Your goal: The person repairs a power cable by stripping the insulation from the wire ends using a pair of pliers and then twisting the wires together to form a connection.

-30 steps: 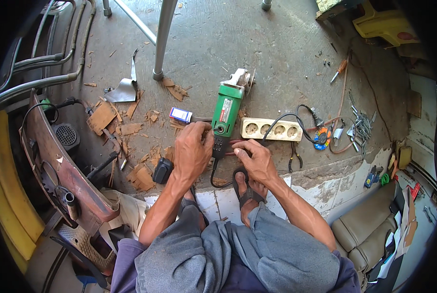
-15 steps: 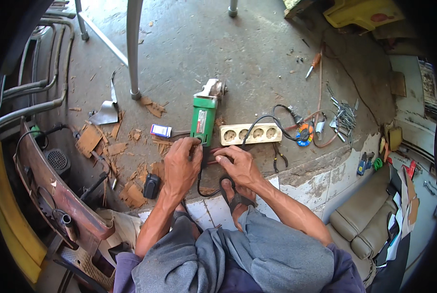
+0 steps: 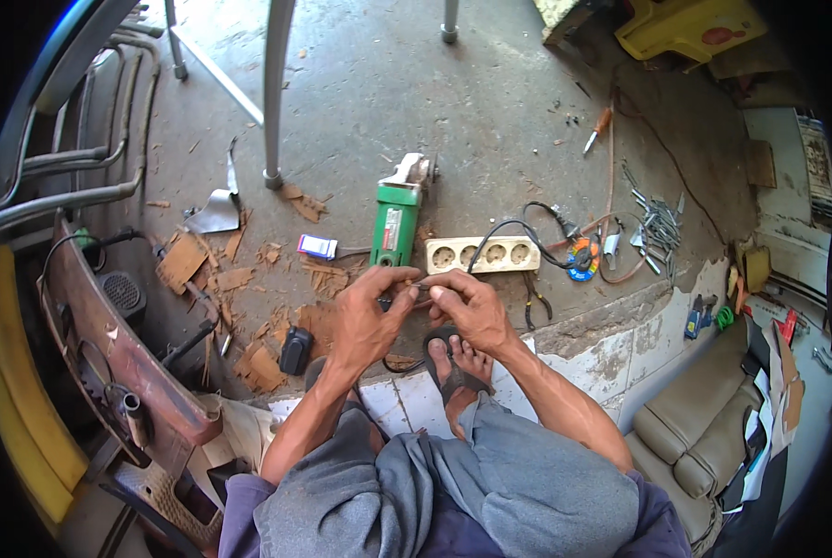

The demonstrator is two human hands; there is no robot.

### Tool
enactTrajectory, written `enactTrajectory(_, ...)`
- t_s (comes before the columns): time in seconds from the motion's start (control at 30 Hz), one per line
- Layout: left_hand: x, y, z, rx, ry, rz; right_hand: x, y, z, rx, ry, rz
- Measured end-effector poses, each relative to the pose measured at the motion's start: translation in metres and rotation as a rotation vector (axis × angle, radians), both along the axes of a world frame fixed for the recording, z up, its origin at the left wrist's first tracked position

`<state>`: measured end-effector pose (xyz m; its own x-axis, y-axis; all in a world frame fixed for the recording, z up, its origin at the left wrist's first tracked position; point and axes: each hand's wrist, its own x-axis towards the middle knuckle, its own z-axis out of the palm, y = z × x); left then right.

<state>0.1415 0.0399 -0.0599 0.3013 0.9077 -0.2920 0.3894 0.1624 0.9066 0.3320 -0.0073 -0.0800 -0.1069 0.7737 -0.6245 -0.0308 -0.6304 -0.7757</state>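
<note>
My left hand [image 3: 367,312] and my right hand [image 3: 476,312] meet in front of me, just below the near end of a green angle grinder [image 3: 393,223]. Both thumbs and forefingers pinch at something small and dark between them, too hidden to make out. The grinder lies on the floor, its metal head pointing away from me. Just beyond my right hand sits a cream power strip [image 3: 484,254] with a row of round sockets. A black cord [image 3: 399,366] curves under my wrists near my sandalled foot.
Black-handled pliers [image 3: 537,302] lie by the strip. Farther right are a colourful disc [image 3: 583,259], a pile of screws [image 3: 658,225] and an orange-handled screwdriver [image 3: 599,128]. On the left are a small blue-and-white box [image 3: 317,246], a black battery-like block [image 3: 295,350] and torn cardboard [image 3: 181,263].
My hands have drawn closer together until their fingertips meet. The left fingers have come away from the grinder's near end, and the whole view has shifted slightly.
</note>
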Motion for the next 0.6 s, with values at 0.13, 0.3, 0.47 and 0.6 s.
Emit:
enactTrajectory(0.13,-0.007,-0.005,-0.001,-0.184,-0.131,0.031,-0.006,-0.002,0.008,0.048,-0.054,0.039)
enactTrajectory(0.3,-0.014,-0.015,-0.007,-0.054,-0.173,0.036,-0.003,-0.016,-0.007,0.131,-0.310,0.175)
enactTrajectory(0.47,-0.021,-0.022,0.005,-0.332,-0.294,0.136,0.015,-0.050,-0.040,0.305,-0.751,0.323)
enactTrajectory(0.6,-0.030,-0.026,0.013,-0.450,-0.395,0.226,0.029,-0.066,-0.035,0.356,-0.811,0.226)
